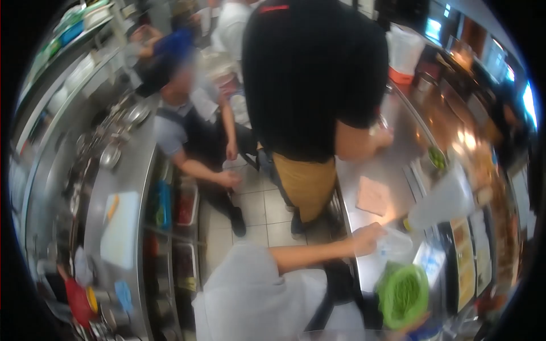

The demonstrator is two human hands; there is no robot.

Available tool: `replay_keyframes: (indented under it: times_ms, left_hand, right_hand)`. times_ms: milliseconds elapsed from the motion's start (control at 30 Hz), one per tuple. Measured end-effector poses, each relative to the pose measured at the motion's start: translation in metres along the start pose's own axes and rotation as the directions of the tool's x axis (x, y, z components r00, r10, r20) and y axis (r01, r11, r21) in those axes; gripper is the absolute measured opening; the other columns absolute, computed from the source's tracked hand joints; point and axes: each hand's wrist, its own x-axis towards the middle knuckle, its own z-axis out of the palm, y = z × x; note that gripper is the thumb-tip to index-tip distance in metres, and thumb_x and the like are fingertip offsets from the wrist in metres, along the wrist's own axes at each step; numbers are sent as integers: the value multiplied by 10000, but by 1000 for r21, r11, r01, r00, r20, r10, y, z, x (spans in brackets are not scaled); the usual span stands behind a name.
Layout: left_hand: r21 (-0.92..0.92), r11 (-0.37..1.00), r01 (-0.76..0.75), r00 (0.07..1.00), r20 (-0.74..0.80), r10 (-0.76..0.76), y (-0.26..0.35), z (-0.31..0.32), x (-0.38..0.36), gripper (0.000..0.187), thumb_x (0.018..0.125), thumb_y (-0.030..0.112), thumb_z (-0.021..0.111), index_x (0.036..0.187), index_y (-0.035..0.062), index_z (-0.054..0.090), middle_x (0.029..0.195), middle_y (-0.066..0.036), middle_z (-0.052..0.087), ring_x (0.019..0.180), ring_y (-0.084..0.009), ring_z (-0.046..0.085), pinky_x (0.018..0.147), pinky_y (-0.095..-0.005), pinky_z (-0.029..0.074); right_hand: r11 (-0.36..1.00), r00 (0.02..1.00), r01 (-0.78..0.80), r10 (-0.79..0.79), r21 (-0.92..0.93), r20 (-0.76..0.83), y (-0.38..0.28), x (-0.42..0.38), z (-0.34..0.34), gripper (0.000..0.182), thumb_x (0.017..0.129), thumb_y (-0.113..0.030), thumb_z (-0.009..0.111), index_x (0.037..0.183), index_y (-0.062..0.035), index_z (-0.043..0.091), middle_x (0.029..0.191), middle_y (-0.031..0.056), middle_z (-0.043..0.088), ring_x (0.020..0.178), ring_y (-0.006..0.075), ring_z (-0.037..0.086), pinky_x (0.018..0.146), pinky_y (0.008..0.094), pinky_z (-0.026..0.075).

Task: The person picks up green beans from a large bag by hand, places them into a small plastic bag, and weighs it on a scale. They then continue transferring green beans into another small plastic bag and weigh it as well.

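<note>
My left hand (368, 239) reaches out over the steel counter, its fingers closed on a clear plastic container (396, 245). Just below it in view is a green basket (422, 291), tilted, with thin green vegetable strips inside. My right hand (408, 329) shows only in part at the basket's lower rim and appears to grip it; blur hides the fingers' detail. A blue-and-white packet (430, 262) lies beside the basket and the container. Further along, a pinkish square sheet (373, 196) lies flat on the counter.
A co-worker in a black shirt (310, 74) stands close by at the same counter. Another person in a dark apron (199, 122) is in the tiled aisle (250, 219). A translucent bottle (446, 199) and food trays (465, 264) line the right. Opposite, a white cutting board (120, 238) lies on a counter.
</note>
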Motion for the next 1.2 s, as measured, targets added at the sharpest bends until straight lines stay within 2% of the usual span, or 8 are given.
replay_keyframes:
  times_ms: [733, 867, 967, 1000, 1033, 1067, 1167, 1200]
  left_hand:
    - [-180, 982, 60, 998, 12, -58, 0, 22, -38, 280, 841, 143, 524, 1084, 13, 574, 1050, -163, 548, 950, -297, 559, 849, -354, 437]
    - [-36, 998, 56, 997, -41, -58, -3, 22, -24, 256, 848, 231, 562, 1015, 39, 591, 965, -145, 568, 857, -277, 585, 779, -345, 463]
    - [135, 991, 17, 1000, -1, -17, -10, 13, -8, 371, 709, 205, 693, 1016, 64, 539, 999, -143, 531, 922, -288, 532, 800, -360, 445]
    - [105, 994, -29, 999, -13, 31, -12, 13, -2, 404, 685, 203, 706, 1012, 48, 527, 998, -155, 529, 922, -304, 532, 800, -367, 443]
    - [129, 989, 79, 995, 47, -86, -2, 10, 6, 453, 666, 201, 713, 1031, 23, 512, 1018, -179, 519, 951, -324, 524, 819, -382, 433]
    - [210, 978, -6, 999, 47, -4, 4, 11, 10, 500, 655, 195, 715, 1062, 1, 499, 1047, -202, 506, 986, -342, 513, 844, -393, 421]
    - [241, 969, -57, 984, 176, 14, 11, 21, 23, 454, 648, 142, 709, 1038, -16, 538, 1067, -194, 503, 988, -328, 524, 861, -377, 419]
    - [222, 972, -78, 977, 212, 30, 11, 25, 29, 454, 648, 142, 709, 1038, -16, 538, 1067, -194, 503, 988, -328, 524, 861, -377, 419]
  right_hand:
    - [970, 977, -12, 62, 242, -202, -13, 37, 6, 399, 894, -168, 462, 1239, 33, 458, 1217, 187, 492, 1118, 284, 469, 961, 360, 357]
    - [971, 959, -82, 138, 224, -246, 2, 15, -26, 402, 898, -177, 459, 1244, 27, 456, 1221, 185, 488, 1118, 287, 466, 958, 363, 357]
    - [954, 921, -266, 293, 136, -257, 33, -84, -88, 404, 900, -184, 456, 1248, 23, 455, 1224, 183, 484, 1117, 289, 464, 956, 365, 357]
    - [693, 829, -426, 556, 581, -55, -25, -60, -121, 371, 897, -116, 440, 1232, 41, 459, 1206, 153, 518, 1076, 199, 507, 922, 341, 394]
    - [79, 755, -223, 645, 972, 121, -64, -38, -140, 381, 897, -109, 451, 1246, 43, 442, 1131, 129, 538, 1009, 181, 522, 878, 327, 410]
    - [6, 718, -145, 689, 989, 101, -114, -14, -155, 399, 897, -91, 440, 1272, 45, 418, 1008, 101, 541, 907, 174, 520, 822, 319, 419]
    - [-196, 990, 52, 142, 979, -24, -233, 21, -156, 36, 868, -69, 502, 895, -47, 505, 834, 35, 498, 825, 163, 516, 801, 321, 420]
    - [617, 997, 19, 47, 787, -60, -246, 21, -131, 167, 837, -24, 425, 965, -47, 530, 880, 58, 522, 869, 192, 524, 843, 321, 408]
